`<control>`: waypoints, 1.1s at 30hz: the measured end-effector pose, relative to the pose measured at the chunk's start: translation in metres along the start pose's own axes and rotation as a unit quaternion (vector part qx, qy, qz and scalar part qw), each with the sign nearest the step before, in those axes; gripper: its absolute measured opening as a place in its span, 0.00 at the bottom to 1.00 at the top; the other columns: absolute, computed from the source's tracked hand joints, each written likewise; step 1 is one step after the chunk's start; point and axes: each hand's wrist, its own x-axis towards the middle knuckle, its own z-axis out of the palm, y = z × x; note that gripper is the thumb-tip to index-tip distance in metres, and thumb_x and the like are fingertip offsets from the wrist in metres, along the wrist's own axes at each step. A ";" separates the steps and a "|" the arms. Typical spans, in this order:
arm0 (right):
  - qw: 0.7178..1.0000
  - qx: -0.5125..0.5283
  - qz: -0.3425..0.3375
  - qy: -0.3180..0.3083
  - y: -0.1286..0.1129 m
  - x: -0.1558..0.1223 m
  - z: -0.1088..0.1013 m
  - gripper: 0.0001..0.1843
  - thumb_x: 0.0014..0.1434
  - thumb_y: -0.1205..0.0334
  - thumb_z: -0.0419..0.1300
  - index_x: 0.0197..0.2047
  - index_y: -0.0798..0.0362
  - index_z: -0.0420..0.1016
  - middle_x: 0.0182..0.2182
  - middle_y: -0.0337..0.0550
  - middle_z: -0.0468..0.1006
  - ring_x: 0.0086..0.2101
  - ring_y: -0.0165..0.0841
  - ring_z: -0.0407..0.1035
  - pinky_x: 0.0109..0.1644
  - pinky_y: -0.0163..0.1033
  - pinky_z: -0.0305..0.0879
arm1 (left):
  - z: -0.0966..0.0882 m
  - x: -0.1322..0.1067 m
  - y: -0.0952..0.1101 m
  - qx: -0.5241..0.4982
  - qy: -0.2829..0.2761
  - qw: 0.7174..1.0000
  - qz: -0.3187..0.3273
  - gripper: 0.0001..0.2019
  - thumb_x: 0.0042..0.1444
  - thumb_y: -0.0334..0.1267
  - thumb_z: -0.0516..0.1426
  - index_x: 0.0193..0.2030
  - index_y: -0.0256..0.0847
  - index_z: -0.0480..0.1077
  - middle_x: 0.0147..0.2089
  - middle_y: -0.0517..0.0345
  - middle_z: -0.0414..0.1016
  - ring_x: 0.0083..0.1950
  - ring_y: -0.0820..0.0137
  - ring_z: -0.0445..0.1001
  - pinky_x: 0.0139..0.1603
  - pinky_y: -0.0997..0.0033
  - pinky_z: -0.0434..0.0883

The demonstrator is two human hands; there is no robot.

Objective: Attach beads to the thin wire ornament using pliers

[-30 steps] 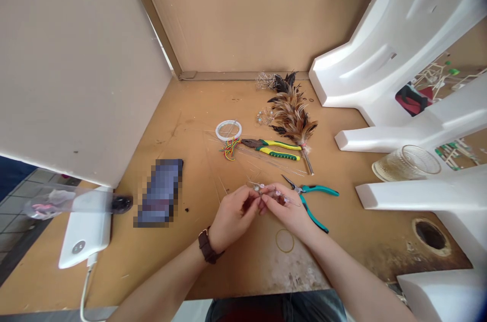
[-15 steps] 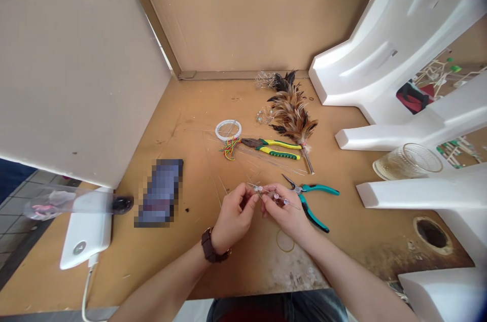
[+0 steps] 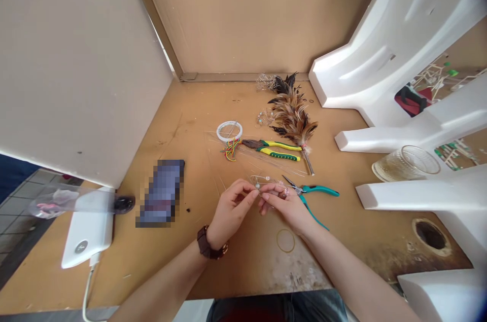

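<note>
While both hands meet low over a tan wooden board (image 3: 190, 129), a beige panel (image 3: 76, 68) stands along its L side and white moulded plastic legs (image 3: 395, 53) reach in from the R. A clear glass tumbler (image 3: 406, 164) sits btwn two of those legs, and a round hole (image 3: 430, 235) cuts the board at front R. At front L lies a white power bank (image 3: 87, 228) w/ cable, w/ a pixelated flat object (image 3: 162, 192) near it, too blurred to tell.

Toward the back, a brown-and-black feather duster (image 3: 292, 119) lies w/ two small wire-and-bead clusters (image 3: 265, 117) beside it. In front of it are yellow-green-handled pliers (image 3: 272, 149), just beside a white wire ring (image 3: 229, 131) and a bundle of red, yellow and green wires (image 3: 230, 149). Loose thin wires fan across the board. Teal-handled needle-nose pliers (image 3: 312, 191) lie partly under the R hand (image 3: 285, 205), open, tips pointing back L. A thin rubber band (image 3: 285, 241) rests on the board just below that hand.

L hand (image 3: 230, 208), w/ dark strap on its wrist, and R hand are together, fingertips pinching a thin beaded wire (image 3: 262, 184) held above the board btwn them.
</note>
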 end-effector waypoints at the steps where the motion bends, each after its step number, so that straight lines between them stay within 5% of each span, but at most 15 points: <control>1: 1.000 0.005 -0.001 0.000 0.000 0.000 0.000 0.11 0.51 0.57 0.62 0.35 0.55 0.70 0.24 0.39 0.76 0.21 0.29 0.71 0.29 0.38 0.67 | 0.000 0.000 0.001 0.000 0.000 1.000 0.004 0.07 0.56 0.37 0.54 0.30 0.38 0.68 0.30 0.59 0.67 0.33 0.74 0.67 0.34 0.76 0.64; 13: 0.989 -0.116 -0.068 0.056 -0.004 -0.006 0.008 0.08 0.52 0.57 0.60 0.35 0.51 0.71 0.24 0.37 0.74 0.24 0.30 0.70 0.31 0.38 0.69 | 0.003 -0.001 -0.003 -0.003 0.032 0.999 -0.022 0.05 0.54 0.37 0.55 0.32 0.38 0.69 0.32 0.57 0.70 0.34 0.72 0.70 0.35 0.75 0.67; 22: 0.990 0.123 0.070 -0.024 -0.007 -0.003 -0.002 0.16 0.53 0.58 0.61 0.44 0.54 0.66 0.28 0.40 0.78 0.23 0.29 0.72 0.30 0.36 0.68 | 0.001 0.003 -0.004 -0.094 0.013 0.995 -0.022 0.05 0.52 0.37 0.57 0.30 0.38 0.71 0.39 0.54 0.69 0.44 0.69 0.69 0.47 0.69 0.66; 25: 0.988 0.113 0.101 -0.040 -0.012 -0.002 -0.003 0.16 0.53 0.56 0.60 0.44 0.53 0.66 0.31 0.41 0.77 0.25 0.28 0.73 0.33 0.37 0.69 | -0.001 0.003 -0.004 -0.169 0.000 0.982 -0.082 0.07 0.53 0.40 0.56 0.32 0.38 0.70 0.33 0.57 0.71 0.36 0.72 0.70 0.40 0.70 0.69; 28: 0.990 0.007 0.137 -0.032 -0.022 -0.006 -0.006 0.20 0.57 0.48 0.52 0.44 0.54 0.67 0.35 0.46 0.77 0.28 0.31 0.73 0.34 0.41 0.70 | -0.004 0.003 -0.002 -0.207 0.006 0.972 -0.110 0.09 0.53 0.41 0.57 0.34 0.37 0.68 0.29 0.59 0.71 0.30 0.73 0.70 0.33 0.72 0.69; 30: 0.977 -0.174 0.125 -0.001 -0.029 -0.017 -0.013 0.25 0.58 0.43 0.48 0.44 0.55 0.70 0.37 0.50 0.77 0.30 0.35 0.74 0.35 0.44 0.70 | -0.005 0.003 0.001 -0.205 0.010 0.973 -0.103 0.10 0.53 0.42 0.57 0.33 0.36 0.68 0.28 0.59 0.71 0.30 0.74 0.70 0.33 0.73 0.69; 31: 0.947 -0.307 0.084 0.032 -0.033 -0.025 -0.018 0.24 0.57 0.43 0.50 0.43 0.55 0.71 0.36 0.50 0.77 0.32 0.37 0.73 0.37 0.45 0.69 | -0.006 0.003 0.003 -0.201 0.007 0.975 -0.097 0.10 0.53 0.42 0.57 0.32 0.36 0.67 0.27 0.59 0.71 0.29 0.74 0.69 0.32 0.73 0.69; 33: 0.840 -0.530 -0.003 0.114 -0.039 -0.042 -0.030 0.23 0.56 0.46 0.52 0.47 0.52 0.70 0.38 0.50 0.77 0.38 0.41 0.71 0.43 0.49 0.66 | -0.007 0.001 0.007 -0.193 -0.005 0.978 -0.083 0.10 0.54 0.43 0.56 0.32 0.36 0.65 0.25 0.61 0.69 0.27 0.75 0.69 0.32 0.73 0.69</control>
